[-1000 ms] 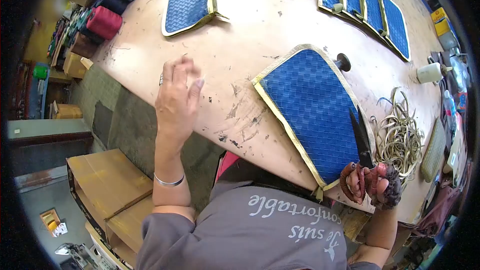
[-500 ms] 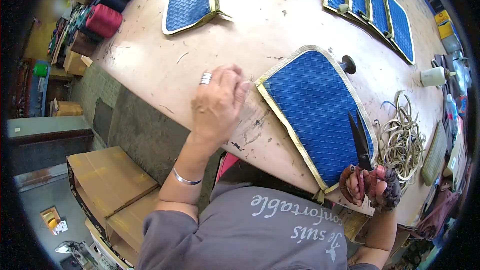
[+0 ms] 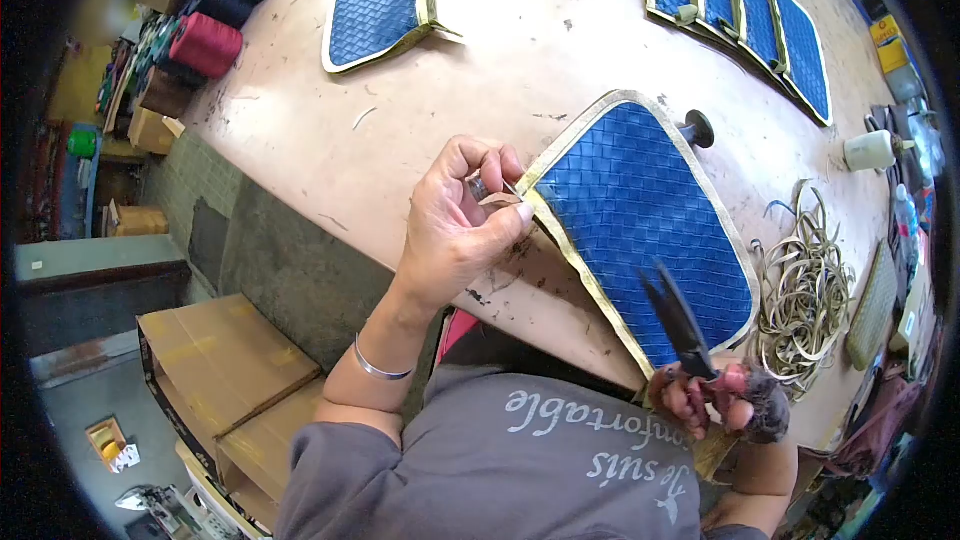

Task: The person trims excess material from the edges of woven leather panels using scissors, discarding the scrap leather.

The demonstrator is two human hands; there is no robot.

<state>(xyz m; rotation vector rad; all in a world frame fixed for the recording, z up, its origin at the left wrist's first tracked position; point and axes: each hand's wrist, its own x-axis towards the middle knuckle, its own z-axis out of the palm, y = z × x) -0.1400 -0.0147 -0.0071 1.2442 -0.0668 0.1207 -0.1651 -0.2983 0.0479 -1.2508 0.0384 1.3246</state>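
A blue woven panel [image 3: 640, 210] with gold binding around its edge lies on the table in front of me. My left hand [image 3: 465, 215] is closed in a pinch at its upper-left corner, thumb and fingertips on the gold binding [image 3: 533, 200]. Black scissors [image 3: 680, 320] with red handles sit in my right hand [image 3: 715, 400], near the panel's lower edge. Their blades point up and left over the panel and look slightly parted. Dark fluffy material wraps part of that hand.
Another blue panel [image 3: 375, 0] and a row of joined blue panels [image 3: 750, 25] lie farther back. Tangled gold strips [image 3: 805, 300], a white bottle [image 3: 868, 152] and a dark spool [image 3: 697, 128] are on the right. Thread cones [image 3: 205, 45] stand far left; cardboard boxes [image 3: 225, 350] are below the table edge.
My left hand has moved right, from above the table to pinching the panel's corner. The scissors in my right hand have shifted left and slightly down.
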